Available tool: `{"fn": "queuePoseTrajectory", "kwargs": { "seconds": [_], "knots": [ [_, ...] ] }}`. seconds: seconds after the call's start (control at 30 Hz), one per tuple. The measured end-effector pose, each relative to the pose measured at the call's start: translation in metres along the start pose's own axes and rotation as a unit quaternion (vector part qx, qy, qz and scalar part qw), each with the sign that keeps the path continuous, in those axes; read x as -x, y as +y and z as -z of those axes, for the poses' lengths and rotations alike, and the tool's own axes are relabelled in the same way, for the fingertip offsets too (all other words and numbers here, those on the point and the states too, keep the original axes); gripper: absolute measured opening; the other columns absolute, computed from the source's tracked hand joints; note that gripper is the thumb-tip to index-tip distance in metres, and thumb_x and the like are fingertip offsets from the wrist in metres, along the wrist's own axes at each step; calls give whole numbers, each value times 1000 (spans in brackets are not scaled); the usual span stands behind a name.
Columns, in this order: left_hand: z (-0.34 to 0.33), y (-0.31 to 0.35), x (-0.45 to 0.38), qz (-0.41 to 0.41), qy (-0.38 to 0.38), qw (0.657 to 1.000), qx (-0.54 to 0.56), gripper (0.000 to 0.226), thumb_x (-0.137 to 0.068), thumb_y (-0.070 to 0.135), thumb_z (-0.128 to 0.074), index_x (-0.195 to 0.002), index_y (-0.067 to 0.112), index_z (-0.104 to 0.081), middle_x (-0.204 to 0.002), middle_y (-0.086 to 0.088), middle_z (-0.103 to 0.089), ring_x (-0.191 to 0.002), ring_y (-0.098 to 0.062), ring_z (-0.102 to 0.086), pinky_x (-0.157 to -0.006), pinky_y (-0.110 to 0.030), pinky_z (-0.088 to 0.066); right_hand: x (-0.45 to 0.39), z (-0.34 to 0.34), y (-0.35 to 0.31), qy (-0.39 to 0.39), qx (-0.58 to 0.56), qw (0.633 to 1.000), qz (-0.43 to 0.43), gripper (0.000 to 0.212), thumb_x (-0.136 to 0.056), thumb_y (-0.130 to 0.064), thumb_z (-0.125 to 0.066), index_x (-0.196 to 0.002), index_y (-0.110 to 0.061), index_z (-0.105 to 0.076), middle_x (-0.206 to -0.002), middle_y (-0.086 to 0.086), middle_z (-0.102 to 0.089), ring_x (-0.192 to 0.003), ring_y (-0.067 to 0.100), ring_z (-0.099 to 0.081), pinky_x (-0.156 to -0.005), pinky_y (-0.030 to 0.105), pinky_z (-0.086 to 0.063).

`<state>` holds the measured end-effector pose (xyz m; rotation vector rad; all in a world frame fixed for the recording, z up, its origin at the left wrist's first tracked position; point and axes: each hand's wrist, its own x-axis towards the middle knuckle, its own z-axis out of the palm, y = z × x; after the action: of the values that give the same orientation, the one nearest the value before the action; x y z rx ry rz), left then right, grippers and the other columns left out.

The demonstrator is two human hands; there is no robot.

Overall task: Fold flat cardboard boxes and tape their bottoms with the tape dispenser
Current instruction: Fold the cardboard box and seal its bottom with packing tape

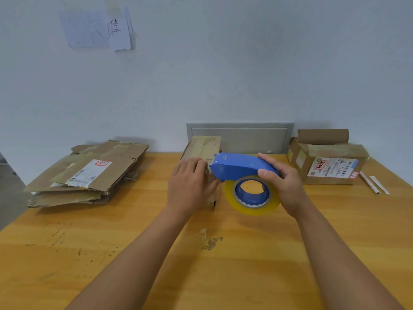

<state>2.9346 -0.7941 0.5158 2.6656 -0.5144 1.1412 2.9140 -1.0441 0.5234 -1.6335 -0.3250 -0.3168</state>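
Observation:
A small cardboard box (204, 147) stands on the wooden table (134, 242) at centre, its taped flaps facing up. My left hand (190, 186) lies flat over the near part of the box with straight fingers, pressing on it. My right hand (282, 184) grips a blue tape dispenser (237, 165) with a yellowish tape roll (252, 194). The dispenser's front edge meets the top of the box next to my left fingertips. The box's near side is hidden by my left hand.
A stack of flattened cardboard boxes (89, 173) lies at the left of the table. A folded box with a shipping label (328, 159) stands at the right, with two white paper strips (372, 184) beside it. A grey wall panel (240, 136) is behind.

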Motion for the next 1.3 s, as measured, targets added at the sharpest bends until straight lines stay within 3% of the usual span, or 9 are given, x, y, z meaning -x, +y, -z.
{"fn": "queuePoseTrajectory", "kwargs": {
  "seconds": [0.13,0.33,0.6,0.77,0.87,0.97,1.07,1.2,1.3],
  "knots": [
    [-2,-10,3,-6,9,1000,4,46,-82,50,-71,-107,13,-66,-113,-3,-64,-107,-23,-58,-89,-33,-47,2,4,-4,-12,3,1000,1,59,-73,-43,-76,-129,-28,-63,-114,-21,-69,-109,5,-65,-83,17,-50],
    [5,-25,0,15,-4,1000,-2,50,-75,45,-81,-106,9,-67,-113,-7,-66,-104,-28,-61,-85,-38,-50,9,23,-10,-26,53,998,3,57,-67,-56,-72,-121,-42,-63,-114,-22,-68,-107,0,-63,-83,13,-49],
    [20,-33,-7,-41,-112,992,44,49,-85,33,-69,-130,16,-58,-134,1,-56,-122,-22,-52,-102,-35,-40,-13,27,-27,-106,172,979,-17,50,-68,-54,-75,-116,-47,-64,-111,-35,-61,-101,-18,-56,-74,-1,-41],
    [24,-30,-7,-29,-135,989,47,52,-86,29,-62,-135,15,-54,-139,-1,-52,-126,-21,-47,-106,-34,-37,-37,13,-42,-146,228,961,-58,52,-69,-64,-69,-115,-40,-68,-109,-26,-64,-97,-3,-63,-74,12,-44],
    [28,-32,-4,-9,-146,987,69,59,-83,38,-49,-138,17,-50,-142,1,-48,-129,-18,-42,-107,-33,-34,-33,4,-26,-183,332,923,-71,55,-75,-60,-75,-122,-33,-67,-112,-21,-61,-104,5,-60,-82,22,-44],
    [26,-29,-4,36,-137,984,105,62,-83,55,-41,-133,20,-55,-137,6,-51,-124,-12,-42,-99,-27,-33,-17,9,-3,-99,257,958,-80,53,-79,-51,-78,-125,-27,-66,-119,-11,-63,-109,11,-60,-83,22,-45],
    [18,-17,-10,101,-99,984,106,64,-82,73,-45,-115,21,-61,-114,8,-57,-104,-10,-47,-85,-25,-35,-9,14,8,-20,232,969,-80,54,-80,-51,-77,-127,-27,-64,-121,-10,-62,-107,12,-59,-81,21,-44],
    [5,-8,-11,94,-30,994,51,38,-86,49,-67,-98,14,-62,-99,-1,-60,-93,-23,-54,-81,-34,-43,-2,-3,20,117,240,961,-67,61,-82,-50,-76,-134,-22,-60,-119,-8,-59,-103,14,-56,-77,21,-43],
    [0,-6,-7,96,20,994,53,35,-84,42,-74,-96,10,-66,-98,-5,-66,-92,-27,-59,-81,-37,-47,1,-21,30,196,207,956,-66,65,-82,-50,-77,-137,-21,-58,-119,-9,-60,-101,12,-56,-77,20,-41]
  ]
}}
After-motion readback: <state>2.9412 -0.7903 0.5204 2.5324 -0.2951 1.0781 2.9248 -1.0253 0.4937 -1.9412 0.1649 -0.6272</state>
